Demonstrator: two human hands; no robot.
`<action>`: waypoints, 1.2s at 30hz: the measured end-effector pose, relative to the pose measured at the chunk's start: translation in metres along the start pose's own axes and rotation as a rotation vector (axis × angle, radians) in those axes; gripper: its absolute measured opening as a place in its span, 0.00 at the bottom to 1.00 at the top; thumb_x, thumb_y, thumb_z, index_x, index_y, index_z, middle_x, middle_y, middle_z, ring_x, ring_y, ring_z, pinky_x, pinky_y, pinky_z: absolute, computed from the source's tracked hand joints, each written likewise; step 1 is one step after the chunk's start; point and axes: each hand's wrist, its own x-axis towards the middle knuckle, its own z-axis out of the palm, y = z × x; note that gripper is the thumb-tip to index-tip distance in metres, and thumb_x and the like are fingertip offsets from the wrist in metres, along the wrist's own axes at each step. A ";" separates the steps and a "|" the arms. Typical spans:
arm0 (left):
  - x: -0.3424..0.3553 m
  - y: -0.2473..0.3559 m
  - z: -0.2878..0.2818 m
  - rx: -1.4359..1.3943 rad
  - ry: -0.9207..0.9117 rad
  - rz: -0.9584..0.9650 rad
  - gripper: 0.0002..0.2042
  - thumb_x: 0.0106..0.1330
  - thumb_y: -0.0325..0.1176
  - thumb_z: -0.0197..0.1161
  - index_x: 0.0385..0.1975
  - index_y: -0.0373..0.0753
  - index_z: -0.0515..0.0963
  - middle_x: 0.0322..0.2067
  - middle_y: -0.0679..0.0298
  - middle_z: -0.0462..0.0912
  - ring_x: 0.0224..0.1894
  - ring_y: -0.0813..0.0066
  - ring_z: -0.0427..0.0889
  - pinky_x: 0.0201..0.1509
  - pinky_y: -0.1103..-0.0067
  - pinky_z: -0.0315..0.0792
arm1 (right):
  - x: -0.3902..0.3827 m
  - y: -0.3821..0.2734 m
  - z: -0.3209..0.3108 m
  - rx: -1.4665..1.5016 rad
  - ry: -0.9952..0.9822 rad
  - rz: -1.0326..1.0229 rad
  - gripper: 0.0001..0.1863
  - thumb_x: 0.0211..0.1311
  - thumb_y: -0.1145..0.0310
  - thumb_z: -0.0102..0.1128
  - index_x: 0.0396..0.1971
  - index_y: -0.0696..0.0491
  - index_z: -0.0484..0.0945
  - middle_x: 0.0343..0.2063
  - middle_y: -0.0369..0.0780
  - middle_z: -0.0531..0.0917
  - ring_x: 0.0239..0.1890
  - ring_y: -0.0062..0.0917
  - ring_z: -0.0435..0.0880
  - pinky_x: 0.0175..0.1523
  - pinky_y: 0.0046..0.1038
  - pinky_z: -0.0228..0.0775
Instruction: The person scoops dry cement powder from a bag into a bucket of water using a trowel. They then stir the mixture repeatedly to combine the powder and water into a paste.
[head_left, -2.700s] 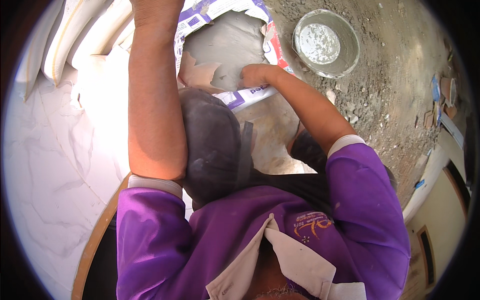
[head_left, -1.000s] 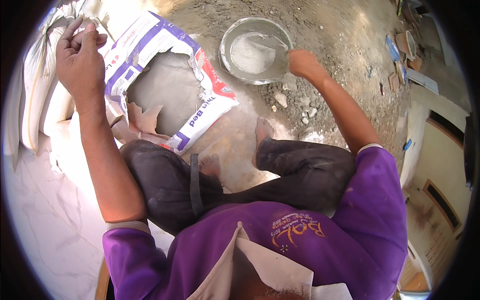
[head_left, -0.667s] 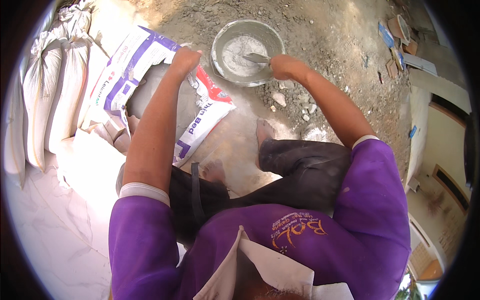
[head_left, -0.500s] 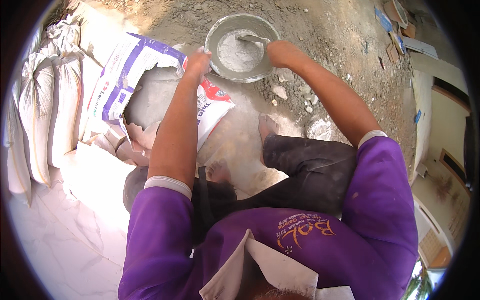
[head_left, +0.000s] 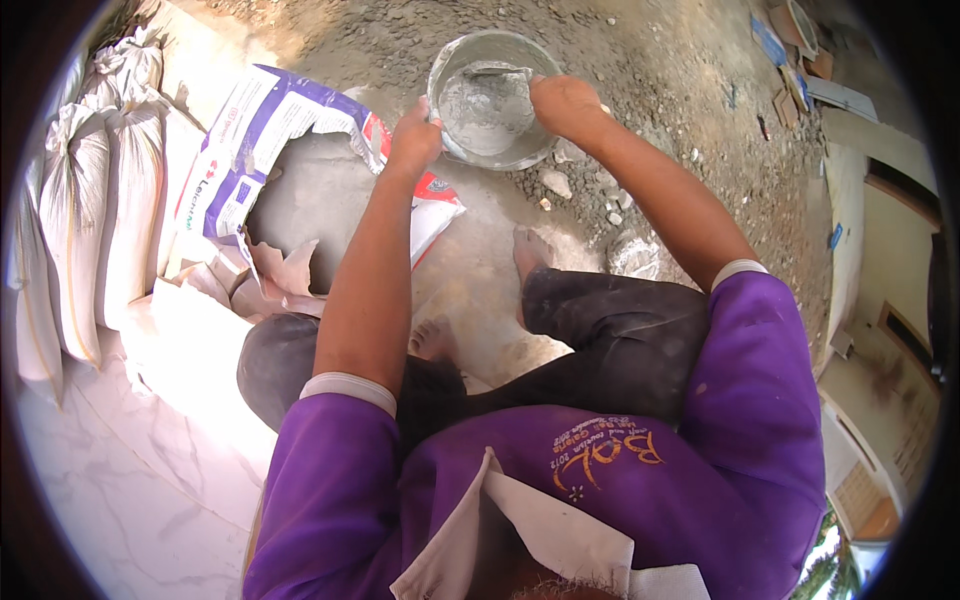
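A round grey bucket stands on the ground ahead of me, holding wet grey paste. My left hand is closed on the bucket's left rim. In my right hand, at the right rim, is the handle of a trowel, mostly hidden by my fingers. The trowel's metal blade reaches into the bucket toward its far side, smeared with paste. Just left of my left forearm lies a torn-open bag, white, purple and red, with grey powder exposed inside.
Several tied white sacks stand at the far left, beside pale marbled tiles. Stones and gravel cover the ground right of the bucket. My bare foot rests close below it. Scraps and boards lie at the upper right.
The bucket and my left hand have shifted slightly to the right. The trowel blade has moved toward the bucket's far side, and the paste surface looks darker and smoother.
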 end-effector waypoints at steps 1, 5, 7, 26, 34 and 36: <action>-0.003 -0.002 -0.001 -0.004 0.014 0.016 0.27 0.68 0.30 0.55 0.68 0.40 0.63 0.47 0.48 0.82 0.38 0.63 0.85 0.42 0.73 0.77 | 0.005 -0.002 0.000 0.027 0.005 0.037 0.13 0.55 0.70 0.58 0.37 0.58 0.85 0.38 0.51 0.86 0.40 0.42 0.87 0.44 0.39 0.79; 0.003 -0.019 0.005 0.079 0.113 0.190 0.26 0.67 0.30 0.56 0.67 0.39 0.65 0.54 0.43 0.78 0.55 0.52 0.79 0.58 0.68 0.70 | 0.007 0.011 -0.003 -0.004 -0.354 -0.002 0.12 0.55 0.70 0.58 0.36 0.61 0.84 0.35 0.52 0.86 0.34 0.40 0.87 0.37 0.39 0.79; -0.007 -0.013 0.010 0.168 0.142 0.185 0.26 0.66 0.31 0.56 0.66 0.39 0.66 0.55 0.42 0.76 0.61 0.48 0.74 0.63 0.67 0.66 | 0.003 0.010 0.002 0.077 -0.538 0.098 0.12 0.55 0.70 0.58 0.34 0.62 0.83 0.33 0.51 0.86 0.29 0.37 0.87 0.32 0.39 0.78; 0.007 -0.014 0.006 0.075 0.017 0.167 0.27 0.65 0.33 0.56 0.66 0.41 0.66 0.58 0.44 0.74 0.62 0.48 0.72 0.65 0.67 0.65 | 0.001 -0.038 0.002 -0.084 -0.303 -0.212 0.13 0.54 0.73 0.55 0.35 0.61 0.85 0.38 0.53 0.85 0.40 0.44 0.86 0.44 0.40 0.77; -0.003 -0.004 0.001 0.068 -0.015 0.142 0.27 0.66 0.33 0.56 0.67 0.41 0.65 0.59 0.44 0.74 0.62 0.48 0.72 0.65 0.67 0.64 | -0.008 -0.015 -0.031 -0.161 -0.286 -0.134 0.12 0.55 0.74 0.55 0.35 0.59 0.85 0.37 0.49 0.86 0.43 0.41 0.86 0.45 0.39 0.78; -0.001 -0.007 0.002 0.061 -0.011 0.145 0.27 0.65 0.33 0.56 0.67 0.41 0.66 0.58 0.44 0.74 0.62 0.48 0.72 0.65 0.67 0.64 | 0.007 -0.025 -0.031 -0.171 -0.248 -0.138 0.12 0.54 0.75 0.55 0.35 0.59 0.85 0.38 0.49 0.86 0.43 0.41 0.86 0.45 0.38 0.78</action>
